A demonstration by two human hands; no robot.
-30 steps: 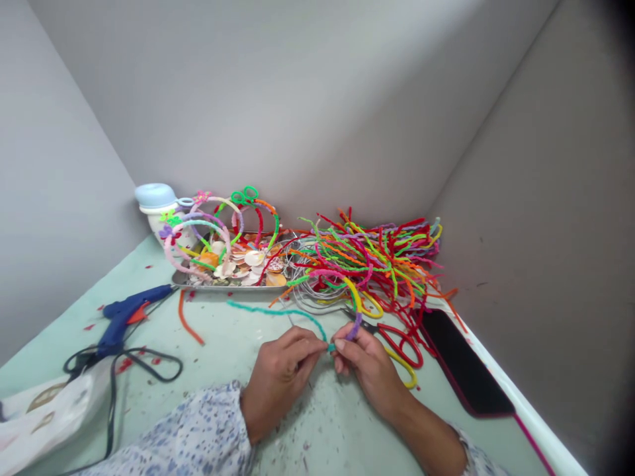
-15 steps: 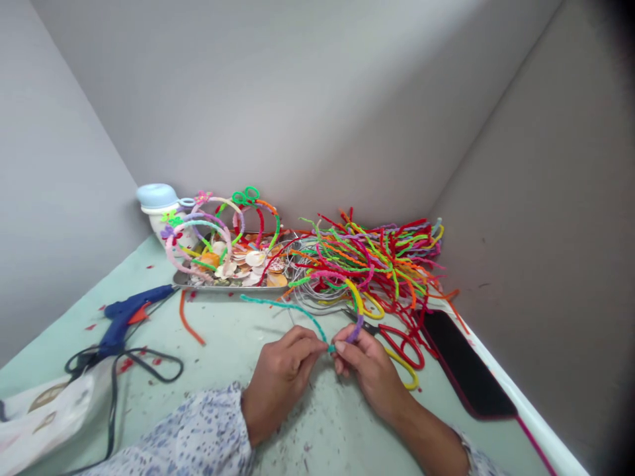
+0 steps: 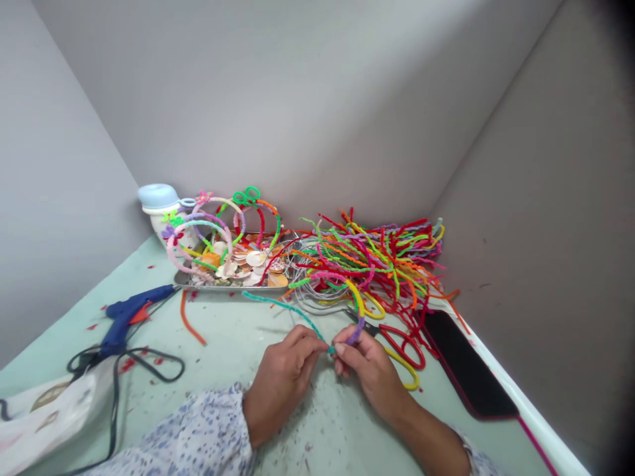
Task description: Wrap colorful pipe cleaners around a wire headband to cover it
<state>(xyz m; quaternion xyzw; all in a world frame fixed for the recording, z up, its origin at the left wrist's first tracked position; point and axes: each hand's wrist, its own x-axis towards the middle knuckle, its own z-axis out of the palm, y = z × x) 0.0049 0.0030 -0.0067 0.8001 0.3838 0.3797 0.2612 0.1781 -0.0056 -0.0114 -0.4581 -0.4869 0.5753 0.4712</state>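
My left hand [image 3: 292,363] pinches a teal pipe cleaner [image 3: 290,308] close to its lower end; the rest of it arcs up and away to the left. My right hand [image 3: 370,367] is closed on the purple end of a headband [image 3: 358,297] wrapped in pink, yellow and purple, with a green tip at its other end. The fingertips of both hands nearly meet where the teal strand touches the purple end. Just behind my right hand lie scissors [image 3: 405,344] with red handles, and yellow handles [image 3: 407,377] show beside them.
A metal tray [image 3: 228,289] of seashells and finished headbands stands at the back, beside a white bottle [image 3: 161,205]. Many coloured pipe cleaners [image 3: 377,258] are heaped right of it. A blue glue gun [image 3: 119,324] with a looping cord lies left; a black phone [image 3: 469,363] lies right.
The teal pipe cleaner's lower part has shifted slightly left and down at the fingertips. Both hands keep nearly the same place and grip.
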